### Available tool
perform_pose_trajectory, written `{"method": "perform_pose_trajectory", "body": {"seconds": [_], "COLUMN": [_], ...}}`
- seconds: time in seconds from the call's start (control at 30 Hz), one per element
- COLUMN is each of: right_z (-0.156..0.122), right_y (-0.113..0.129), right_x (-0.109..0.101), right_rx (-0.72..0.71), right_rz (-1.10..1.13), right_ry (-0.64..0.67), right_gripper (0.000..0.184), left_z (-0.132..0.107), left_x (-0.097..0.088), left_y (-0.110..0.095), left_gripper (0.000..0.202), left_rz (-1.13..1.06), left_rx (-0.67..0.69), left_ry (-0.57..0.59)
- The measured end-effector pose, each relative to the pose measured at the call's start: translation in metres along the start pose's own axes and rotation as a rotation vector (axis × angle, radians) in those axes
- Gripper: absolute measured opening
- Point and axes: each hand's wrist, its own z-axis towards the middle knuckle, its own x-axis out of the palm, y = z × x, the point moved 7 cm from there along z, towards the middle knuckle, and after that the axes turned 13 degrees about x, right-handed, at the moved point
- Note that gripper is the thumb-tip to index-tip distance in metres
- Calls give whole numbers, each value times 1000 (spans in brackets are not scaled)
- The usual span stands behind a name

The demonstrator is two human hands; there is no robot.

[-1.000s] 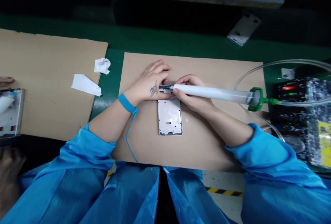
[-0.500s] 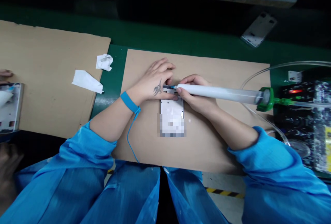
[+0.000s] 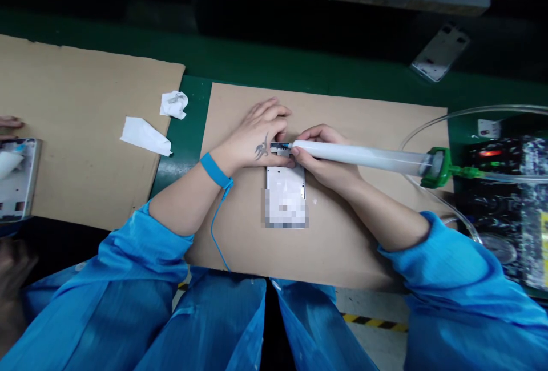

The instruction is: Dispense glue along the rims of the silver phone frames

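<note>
A white phone frame (image 3: 286,180) lies flat on a sheet of cardboard, its lower end blurred out. My left hand (image 3: 263,134) grips the upper part, thumb across its face and fingers curled beyond the top edge. In my right hand (image 3: 327,162) is a dispensing syringe (image 3: 359,153) filled with white material, held almost level. Its blue needle tip points left at the dark strip near the frame's top, between my two hands. Whether the tip touches the strip, I cannot tell. A green cap (image 3: 435,167) with a clear hose closes the syringe's back end.
A dispenser box (image 3: 492,200) with a red display stands at right. Another phone frame (image 3: 440,51) lies at the back right on the green surface. White paper scraps (image 3: 145,136) lie left, near a co-worker's hand (image 3: 11,122) and frame (image 3: 25,180). A blue wrist strap (image 3: 215,170) trails a cord.
The phone frame at the back right has shifted a little to the right. My hands, the syringe and the gripped frame stay almost in place.
</note>
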Motion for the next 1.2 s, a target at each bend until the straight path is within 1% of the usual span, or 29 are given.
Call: {"method": "perform_pose_trajectory", "body": {"seconds": [0.1,0.27,0.6,0.93,1.1,1.2], "right_z": [0,0,2,2,1,1], "right_y": [0,-1,-6,-7,-6,-6], "right_x": [0,1,-2,-2,-3,-4], "right_rx": [-2,6,15,5,5,30], "right_rz": [8,24,10,-20,-16,-35], "right_ry": [-1,12,10,1,-2,-1], "right_gripper": [36,38,34,40,34,33], "left_z": [0,0,0,-1,0,-1], "left_x": [0,0,1,0,1,1], "left_y": [0,0,0,-1,-1,0], "left_gripper": [53,52,55,55,58,59], "left_rz": [11,0,13,13,-1,-8], "left_rx": [-2,-1,13,9,5,10], "left_ry": [13,3,9,4,9,2]}}
